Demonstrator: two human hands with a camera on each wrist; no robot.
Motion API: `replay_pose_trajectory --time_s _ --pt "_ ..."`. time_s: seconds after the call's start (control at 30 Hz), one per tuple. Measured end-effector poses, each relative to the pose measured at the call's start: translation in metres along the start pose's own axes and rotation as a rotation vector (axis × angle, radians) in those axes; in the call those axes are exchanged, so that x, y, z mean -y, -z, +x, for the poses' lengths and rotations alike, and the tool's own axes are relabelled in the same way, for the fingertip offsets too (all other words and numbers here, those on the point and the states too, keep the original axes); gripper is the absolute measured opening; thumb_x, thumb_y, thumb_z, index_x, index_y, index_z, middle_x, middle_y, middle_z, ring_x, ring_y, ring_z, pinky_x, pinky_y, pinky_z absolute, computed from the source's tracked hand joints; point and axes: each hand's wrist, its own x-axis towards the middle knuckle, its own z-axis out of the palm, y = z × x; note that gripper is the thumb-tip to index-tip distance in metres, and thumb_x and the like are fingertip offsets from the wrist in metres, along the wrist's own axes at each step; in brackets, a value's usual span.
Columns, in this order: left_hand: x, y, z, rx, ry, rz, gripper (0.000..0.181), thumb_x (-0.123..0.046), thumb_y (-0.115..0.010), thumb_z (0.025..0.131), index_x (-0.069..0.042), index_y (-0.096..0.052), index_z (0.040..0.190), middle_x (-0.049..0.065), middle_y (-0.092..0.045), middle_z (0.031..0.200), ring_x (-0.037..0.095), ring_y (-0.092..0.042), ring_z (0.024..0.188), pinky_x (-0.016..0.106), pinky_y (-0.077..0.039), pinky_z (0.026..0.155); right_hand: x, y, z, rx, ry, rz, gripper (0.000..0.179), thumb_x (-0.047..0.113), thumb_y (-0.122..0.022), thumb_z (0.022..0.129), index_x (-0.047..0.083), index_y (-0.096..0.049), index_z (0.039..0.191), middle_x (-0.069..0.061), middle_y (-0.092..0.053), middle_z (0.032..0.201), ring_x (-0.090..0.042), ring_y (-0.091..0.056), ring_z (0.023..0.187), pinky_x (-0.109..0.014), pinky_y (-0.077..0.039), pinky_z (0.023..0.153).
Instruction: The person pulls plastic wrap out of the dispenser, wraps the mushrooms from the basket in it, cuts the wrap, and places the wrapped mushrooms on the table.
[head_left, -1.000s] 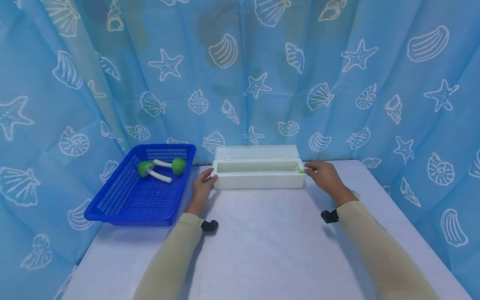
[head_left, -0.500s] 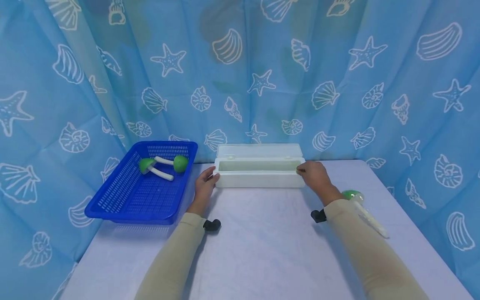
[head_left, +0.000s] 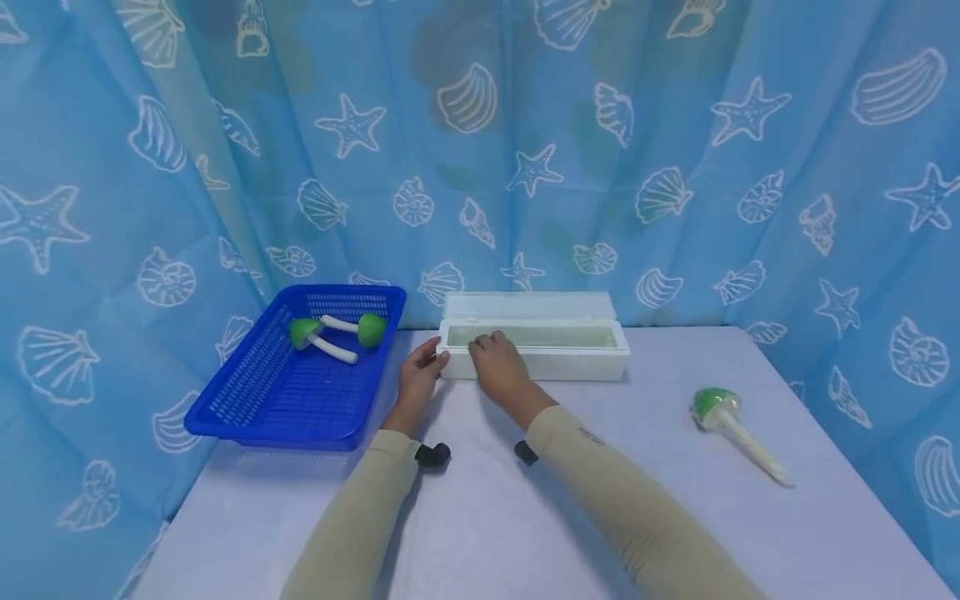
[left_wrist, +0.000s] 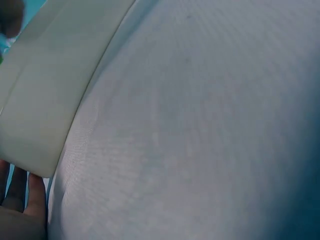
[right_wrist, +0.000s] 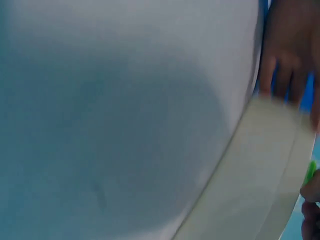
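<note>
White-clothed table [head_left: 480, 517] against a blue curtain [head_left: 480, 200] with white shell and starfish prints; two hands at one box.
Count: one white box [head_left: 558, 367] on the table near the curtain, its one lid [head_left: 528, 306] tipped back; one blue basket [head_left: 270, 439] to its left, two green-capped mushroom shapes [head_left: 371, 331] inside; a third mushroom shape [head_left: 750, 446] lies on the cloth, far right; left hand [head_left: 417, 379]: fingers spread against the box's left end; right hand [head_left: 501, 364]: over the opening's left part, finger and thumb pinching one small green piece [right_wrist: 310, 170], visible beside the box in the right wrist view, hidden in the head view.
</note>
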Motion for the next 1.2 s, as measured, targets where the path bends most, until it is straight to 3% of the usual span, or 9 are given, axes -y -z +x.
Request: replay_pose_trajectory --time_s 0.1,0.23,0.4,0.53,0.67,0.77,1.03,1.2 --pt "0.001 -0.007 -0.002 0.011 -0.021 -0.005 0.041 -0.01 -0.067 0.092 -0.009 -0.06 0.133 0.013 -0.055 0.136 0.029 -0.051 0.123 0.044 -0.046 0.095 0.025 -0.001 0.006 0.017 -0.016 -0.06 0.033 0.016 -0.063 0.094 0.006 -0.062 0.127 -0.008 -0.062 0.124 -0.024 -0.053 0.103 -0.035 -0.045 0.083" --pt "0.0 -0.013 -0.004 0.009 -0.032 0.018 0.045 0.0 -0.063 0.089 -0.009 -0.06 0.133 0.014 -0.056 0.135 0.029 -0.051 0.124 0.042 -0.046 0.096 0.044 0.0 0.011 0.074 -0.058 -0.037 0.042 0.021 -0.064 0.094 0.008 -0.058 0.133 -0.009 -0.058 0.132 -0.025 -0.05 0.11 -0.037 -0.042 0.084" --pt "-0.003 -0.014 -0.006 0.013 -0.035 0.034 0.046 0.002 -0.06 0.09 -0.01 -0.059 0.134 0.015 -0.057 0.134 0.029 -0.051 0.125 0.041 -0.044 0.099 0.049 0.004 0.012 0.148 -0.096 -0.003 0.046 0.021 -0.058 0.098 0.01 -0.049 0.142 -0.011 -0.049 0.142 -0.027 -0.045 0.121 -0.041 -0.04 0.093" --pt "-0.004 -0.012 -0.007 0.015 -0.048 0.035 0.045 0.004 -0.058 0.09 -0.008 -0.058 0.134 0.018 -0.057 0.132 0.029 -0.053 0.122 0.041 -0.045 0.097 0.044 0.003 0.005 0.205 -0.06 0.08 0.053 0.017 -0.053 0.1 0.012 -0.037 0.15 -0.014 -0.035 0.153 -0.031 -0.035 0.136 -0.042 -0.033 0.108" --pt "-0.005 -0.011 -0.008 -0.003 -0.048 0.061 0.042 -0.003 -0.063 0.092 -0.009 -0.059 0.134 0.018 -0.057 0.132 0.028 -0.054 0.121 0.041 -0.047 0.094 0.029 -0.004 -0.011 0.223 0.034 0.138 0.068 0.013 -0.059 0.096 0.015 -0.025 0.155 -0.016 -0.015 0.16 -0.033 -0.019 0.144 -0.038 -0.022 0.113" --pt "-0.006 -0.01 -0.01 -0.002 -0.042 0.081 0.042 -0.01 -0.066 0.093 -0.01 -0.059 0.134 0.016 -0.055 0.135 0.029 -0.053 0.122 0.043 -0.048 0.093 0.01 -0.008 -0.027 0.206 0.052 0.165 0.07 0.01 -0.062 0.093 0.015 -0.028 0.154 -0.013 -0.011 0.161 -0.032 -0.016 0.145 -0.037 -0.02 0.114" --pt "-0.014 0.0 -0.016 -0.047 -0.029 0.118 0.041 -0.01 -0.063 0.094 -0.008 -0.058 0.134 0.017 -0.057 0.133 0.031 -0.057 0.115 0.045 -0.049 0.09 -0.048 0.005 -0.06 0.16 0.036 0.239 0.049 0.005 -0.047 0.098 0.012 -0.044 0.146 -0.013 -0.028 0.156 -0.031 -0.026 0.142 -0.04 -0.025 0.113" --pt "-0.028 0.001 -0.023 -0.047 -0.095 0.218 0.037 -0.009 -0.06 0.094 -0.004 -0.057 0.131 0.016 -0.059 0.129 0.03 -0.056 0.116 0.044 -0.048 0.091 -0.088 0.014 -0.08 0.122 -0.032 0.241 0.044 0.006 -0.052 0.096 0.013 -0.052 0.139 -0.009 -0.04 0.15 -0.027 -0.036 0.137 -0.039 -0.031 0.11"
